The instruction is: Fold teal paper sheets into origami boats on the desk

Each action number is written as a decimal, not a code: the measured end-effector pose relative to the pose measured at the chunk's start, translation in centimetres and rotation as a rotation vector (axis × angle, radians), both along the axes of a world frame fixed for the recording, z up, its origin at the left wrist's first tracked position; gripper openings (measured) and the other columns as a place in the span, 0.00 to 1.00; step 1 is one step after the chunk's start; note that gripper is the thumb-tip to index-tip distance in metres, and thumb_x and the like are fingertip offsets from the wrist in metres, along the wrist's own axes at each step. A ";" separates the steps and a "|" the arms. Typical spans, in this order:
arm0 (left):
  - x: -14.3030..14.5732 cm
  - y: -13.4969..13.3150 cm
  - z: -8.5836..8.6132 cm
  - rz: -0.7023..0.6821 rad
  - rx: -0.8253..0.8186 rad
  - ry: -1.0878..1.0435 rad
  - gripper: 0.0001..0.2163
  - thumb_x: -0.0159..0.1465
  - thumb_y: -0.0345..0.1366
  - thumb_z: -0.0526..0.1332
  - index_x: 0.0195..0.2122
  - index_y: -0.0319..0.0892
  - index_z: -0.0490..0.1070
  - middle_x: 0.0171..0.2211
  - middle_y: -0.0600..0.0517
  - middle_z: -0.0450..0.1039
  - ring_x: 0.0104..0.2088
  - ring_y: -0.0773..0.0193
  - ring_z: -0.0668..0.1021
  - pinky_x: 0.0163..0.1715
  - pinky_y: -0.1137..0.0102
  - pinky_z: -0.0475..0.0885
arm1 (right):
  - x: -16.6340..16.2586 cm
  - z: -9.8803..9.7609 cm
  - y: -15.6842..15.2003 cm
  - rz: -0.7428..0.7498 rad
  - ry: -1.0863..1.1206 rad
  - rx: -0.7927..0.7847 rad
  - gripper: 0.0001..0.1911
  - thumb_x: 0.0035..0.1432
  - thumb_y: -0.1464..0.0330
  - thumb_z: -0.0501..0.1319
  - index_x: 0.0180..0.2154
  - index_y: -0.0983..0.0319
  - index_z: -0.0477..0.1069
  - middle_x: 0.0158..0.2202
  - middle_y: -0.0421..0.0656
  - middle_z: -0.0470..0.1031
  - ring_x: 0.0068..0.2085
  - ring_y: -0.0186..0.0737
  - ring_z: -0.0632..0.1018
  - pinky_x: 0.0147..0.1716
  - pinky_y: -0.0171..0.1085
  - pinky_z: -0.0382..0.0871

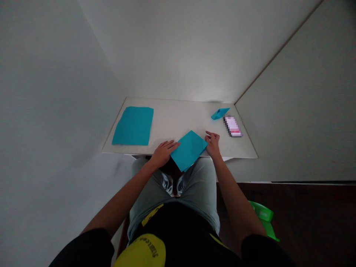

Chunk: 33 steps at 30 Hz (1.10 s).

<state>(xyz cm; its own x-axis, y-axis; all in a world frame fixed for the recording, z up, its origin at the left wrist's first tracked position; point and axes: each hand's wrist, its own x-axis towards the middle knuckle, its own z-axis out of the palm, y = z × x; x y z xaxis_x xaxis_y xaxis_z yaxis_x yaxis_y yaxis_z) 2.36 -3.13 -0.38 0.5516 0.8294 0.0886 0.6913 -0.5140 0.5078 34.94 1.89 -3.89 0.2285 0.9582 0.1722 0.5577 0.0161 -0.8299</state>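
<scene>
At centre, folded teal paper [189, 150].

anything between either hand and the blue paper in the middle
Nothing visible. The left hand overlaps the left edge of the blue paper, and the right hand is at its right corner. The folded piece and phone lie farther back.

Dark lettering [147, 244] on the yellow patch [139, 255] of the black shirt [189, 233], too unclear for sure reading
</scene>
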 end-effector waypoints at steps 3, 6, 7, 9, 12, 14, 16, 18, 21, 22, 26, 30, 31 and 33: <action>-0.5 1.3 0.1 0.026 -0.014 -0.005 0.28 0.72 0.28 0.57 0.71 0.54 0.72 0.71 0.47 0.72 0.73 0.51 0.71 0.75 0.50 0.61 | 0.9 1.6 -1.3 -0.054 0.029 0.128 0.31 0.73 0.45 0.53 0.58 0.63 0.76 0.57 0.55 0.67 0.53 0.48 0.79 0.56 0.53 0.80; -0.9 2.8 0.2 0.121 0.008 0.048 0.23 0.71 0.29 0.60 0.64 0.55 0.80 0.72 0.45 0.71 0.74 0.44 0.68 0.72 0.45 0.62 | 0.1 3.8 -2.3 -0.030 -0.009 0.204 0.32 0.75 0.45 0.52 0.57 0.63 0.77 0.56 0.56 0.73 0.55 0.50 0.78 0.58 0.54 0.78; -1.0 3.3 0.3 0.151 0.019 0.076 0.23 0.71 0.29 0.60 0.63 0.55 0.80 0.73 0.43 0.69 0.74 0.42 0.66 0.71 0.43 0.62 | -0.6 4.5 -2.6 0.003 -0.014 0.203 0.31 0.76 0.45 0.52 0.58 0.62 0.76 0.57 0.56 0.74 0.56 0.50 0.78 0.58 0.53 0.78; -1.2 4.2 0.7 0.169 0.017 0.139 0.23 0.71 0.29 0.60 0.63 0.55 0.80 0.73 0.42 0.67 0.74 0.39 0.65 0.70 0.41 0.62 | -2.3 5.4 -3.1 0.111 -0.054 0.183 0.31 0.77 0.46 0.51 0.61 0.61 0.75 0.59 0.56 0.76 0.58 0.50 0.79 0.60 0.52 0.77; -2.0 5.3 1.5 0.094 -0.055 0.215 0.26 0.70 0.26 0.60 0.64 0.58 0.80 0.71 0.43 0.67 0.72 0.40 0.66 0.70 0.42 0.63 | -5.4 5.6 -3.7 0.395 -0.245 0.099 0.31 0.79 0.49 0.49 0.68 0.60 0.71 0.66 0.55 0.76 0.67 0.50 0.76 0.70 0.52 0.68; -2.9 5.9 2.0 0.056 -0.111 0.208 0.28 0.67 0.23 0.60 0.62 0.60 0.81 0.69 0.45 0.70 0.70 0.41 0.69 0.71 0.43 0.64 | -7.2 4.9 -4.1 0.540 -0.415 0.016 0.31 0.79 0.51 0.50 0.72 0.60 0.68 0.73 0.53 0.71 0.73 0.52 0.71 0.76 0.55 0.58; -3.9 6.2 2.4 0.046 -0.131 0.173 0.30 0.67 0.22 0.58 0.63 0.60 0.81 0.68 0.45 0.71 0.68 0.44 0.73 0.71 0.45 0.64 | -8.5 4.0 -4.6 0.610 -0.552 -0.074 0.32 0.78 0.52 0.52 0.74 0.59 0.66 0.77 0.51 0.64 0.77 0.54 0.64 0.78 0.58 0.50; -4.5 6.2 2.5 0.055 -0.106 0.154 0.31 0.68 0.22 0.55 0.67 0.56 0.77 0.68 0.44 0.72 0.67 0.46 0.74 0.71 0.46 0.64 | -9.3 3.2 -4.9 0.600 -0.632 -0.123 0.34 0.77 0.52 0.54 0.76 0.60 0.63 0.80 0.50 0.59 0.80 0.56 0.59 0.78 0.60 0.48; -3.3 5.4 1.9 0.084 -0.046 0.128 0.29 0.73 0.27 0.52 0.74 0.48 0.67 0.71 0.40 0.69 0.71 0.46 0.71 0.72 0.48 0.63 | -10.1 2.6 -4.8 0.505 -0.667 -0.109 0.34 0.77 0.53 0.55 0.76 0.60 0.61 0.80 0.49 0.57 0.79 0.57 0.60 0.77 0.59 0.52; -2.3 5.0 1.5 0.096 -0.034 0.098 0.28 0.74 0.31 0.52 0.76 0.45 0.65 0.73 0.39 0.68 0.72 0.46 0.70 0.73 0.49 0.63 | -10.4 2.6 -4.6 0.472 -0.665 -0.103 0.32 0.78 0.54 0.54 0.75 0.59 0.63 0.79 0.49 0.60 0.78 0.57 0.62 0.75 0.59 0.55; 1.9 3.3 -0.7 0.140 -0.022 0.012 0.28 0.76 0.39 0.54 0.76 0.38 0.62 0.77 0.37 0.61 0.77 0.45 0.63 0.77 0.49 0.57 | -11.3 2.7 -3.2 0.427 -0.623 -0.132 0.26 0.80 0.61 0.47 0.68 0.57 0.73 0.75 0.48 0.68 0.73 0.52 0.70 0.71 0.56 0.64; 2.1 3.1 -1.8 0.122 0.017 0.001 0.32 0.75 0.45 0.57 0.77 0.37 0.60 0.80 0.37 0.54 0.81 0.44 0.55 0.80 0.47 0.45 | -9.5 2.3 -2.5 0.459 -0.658 -0.089 0.30 0.80 0.57 0.47 0.74 0.58 0.65 0.79 0.47 0.60 0.78 0.50 0.63 0.76 0.55 0.55; 1.5 3.4 -1.9 0.102 0.016 0.003 0.33 0.75 0.47 0.57 0.77 0.38 0.60 0.80 0.38 0.53 0.81 0.44 0.54 0.80 0.47 0.43 | -8.6 2.2 -2.4 0.446 -0.676 -0.078 0.31 0.80 0.56 0.47 0.76 0.59 0.63 0.80 0.48 0.58 0.79 0.51 0.61 0.77 0.56 0.53; -0.1 4.2 -1.7 0.084 -0.001 0.010 0.34 0.74 0.48 0.59 0.77 0.39 0.60 0.80 0.39 0.52 0.81 0.44 0.53 0.80 0.48 0.42 | -6.6 1.9 -2.4 0.393 -0.695 -0.088 0.33 0.79 0.56 0.46 0.77 0.62 0.59 0.80 0.50 0.56 0.79 0.53 0.60 0.78 0.58 0.51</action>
<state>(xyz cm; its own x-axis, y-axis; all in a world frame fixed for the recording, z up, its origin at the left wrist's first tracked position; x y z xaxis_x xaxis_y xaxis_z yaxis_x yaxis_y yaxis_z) 2.26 1.08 -2.11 0.4812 0.8728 0.0821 0.7370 -0.4534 0.5013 28.30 -0.47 -1.94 -0.2603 0.9629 0.0709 0.9145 0.2694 -0.3019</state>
